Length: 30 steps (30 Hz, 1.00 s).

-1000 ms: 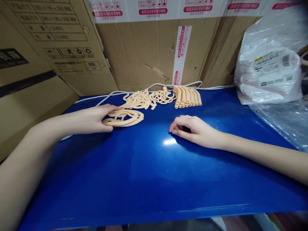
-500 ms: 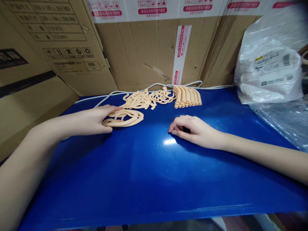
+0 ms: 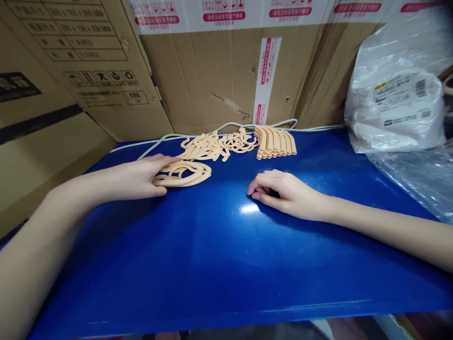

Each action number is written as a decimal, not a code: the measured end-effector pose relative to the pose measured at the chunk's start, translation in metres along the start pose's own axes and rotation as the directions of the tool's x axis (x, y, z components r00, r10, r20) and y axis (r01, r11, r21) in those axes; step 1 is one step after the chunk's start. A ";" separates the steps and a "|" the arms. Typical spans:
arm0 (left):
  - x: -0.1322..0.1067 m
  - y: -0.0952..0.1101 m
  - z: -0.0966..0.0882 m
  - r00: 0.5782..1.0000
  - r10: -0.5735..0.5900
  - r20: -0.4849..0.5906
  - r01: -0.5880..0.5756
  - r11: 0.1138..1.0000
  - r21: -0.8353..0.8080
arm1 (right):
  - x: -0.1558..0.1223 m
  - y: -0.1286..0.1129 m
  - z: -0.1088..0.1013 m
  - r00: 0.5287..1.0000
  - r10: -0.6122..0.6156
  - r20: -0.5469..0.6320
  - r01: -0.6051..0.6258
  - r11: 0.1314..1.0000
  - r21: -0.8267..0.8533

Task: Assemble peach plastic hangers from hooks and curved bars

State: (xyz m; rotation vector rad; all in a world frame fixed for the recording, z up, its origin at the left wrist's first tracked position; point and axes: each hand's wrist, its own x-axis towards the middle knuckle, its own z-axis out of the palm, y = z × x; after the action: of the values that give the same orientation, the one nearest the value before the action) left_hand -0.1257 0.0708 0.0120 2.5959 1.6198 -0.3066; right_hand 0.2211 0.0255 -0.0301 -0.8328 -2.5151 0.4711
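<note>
My left hand [image 3: 146, 177] is at the left end of a stack of long curved beige plastic pieces [image 3: 193, 182], its thumb on the near side and its fingers on the far side. The hand covers that end of the stack. To the right, my right hand [image 3: 279, 191] rests on the blue tabletop [image 3: 226, 264] with its fingers curled and thumb tucked in; nothing shows in it. Behind the stack lie a loose pile of slim wavy beige pieces [image 3: 203, 146] and a heap of beige hook-shaped pieces [image 3: 240, 140]. A neat row of beige curved arms [image 3: 276, 141] sits beside them.
Cardboard boxes [image 3: 212, 75] wall off the back, and another box [image 3: 95, 108] stands at the left. A white cable [image 3: 159, 140] runs along the rear edge. At the right sits a clear plastic bag [image 3: 396, 108] with white labelled contents.
My left hand and forearm have shifted very slightly to the right. My right hand and the beige pieces look almost unchanged.
</note>
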 end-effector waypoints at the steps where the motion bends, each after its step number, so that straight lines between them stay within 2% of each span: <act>1: 0.000 0.000 0.000 1.000 0.002 -0.005 -0.002 1.000 0.005 | 0.000 0.000 0.000 1.000 -0.002 0.000 0.002 1.000 0.000; 30: 0.001 0.001 0.000 1.000 -0.027 -0.016 0.027 1.000 -0.001 | 0.000 0.000 0.000 1.000 -0.004 0.007 0.004 1.000 -0.013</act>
State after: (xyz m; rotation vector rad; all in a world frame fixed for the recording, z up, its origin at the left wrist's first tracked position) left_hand -0.1248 0.0710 0.0119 2.5844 1.6608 -0.2868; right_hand 0.2207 0.0256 -0.0305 -0.8326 -2.5280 0.4582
